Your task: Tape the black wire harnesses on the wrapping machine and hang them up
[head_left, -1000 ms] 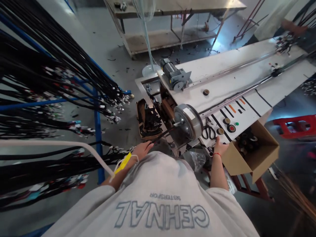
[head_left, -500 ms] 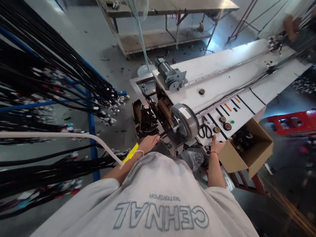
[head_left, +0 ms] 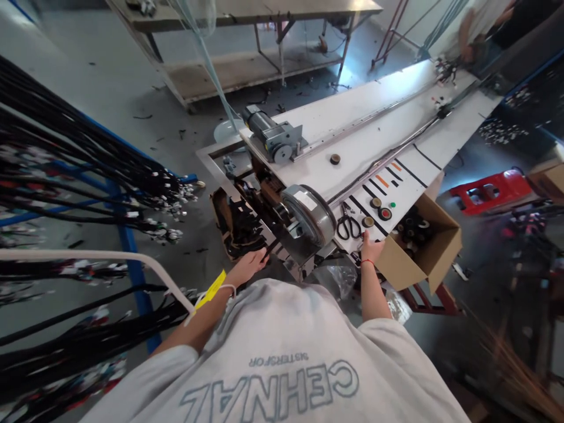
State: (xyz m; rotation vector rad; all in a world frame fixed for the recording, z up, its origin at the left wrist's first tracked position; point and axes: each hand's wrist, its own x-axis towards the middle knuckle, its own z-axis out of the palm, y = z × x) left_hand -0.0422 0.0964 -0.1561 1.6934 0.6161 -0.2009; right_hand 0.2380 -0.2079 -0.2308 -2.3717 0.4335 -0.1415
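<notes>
My left hand [head_left: 249,266] is closed, and a thin black cable [head_left: 272,245] runs from its fingertips toward the grey wheel [head_left: 308,214] at the table's end. Against the front edge of the white table [head_left: 317,167] rests my right hand [head_left: 372,248], thumb apart from the fingers and nothing visible in it. Just beyond that thumb lies a roll of tape [head_left: 368,222], with black-handled scissors [head_left: 348,226] to its left. More tape rolls [head_left: 385,214] and a green button [head_left: 393,205] sit close by.
A cardboard box [head_left: 425,249] of dark rolls stands right of my right hand. Black cable bundles [head_left: 88,170] hang on a blue rack at left. A motor [head_left: 271,132] is mounted on the table. Another person's arm [head_left: 465,41] shows at the far end.
The whole view has shifted, so the table and both hands appear further left. My left hand stays closed by the wheel; my right hand stays at the table edge.
</notes>
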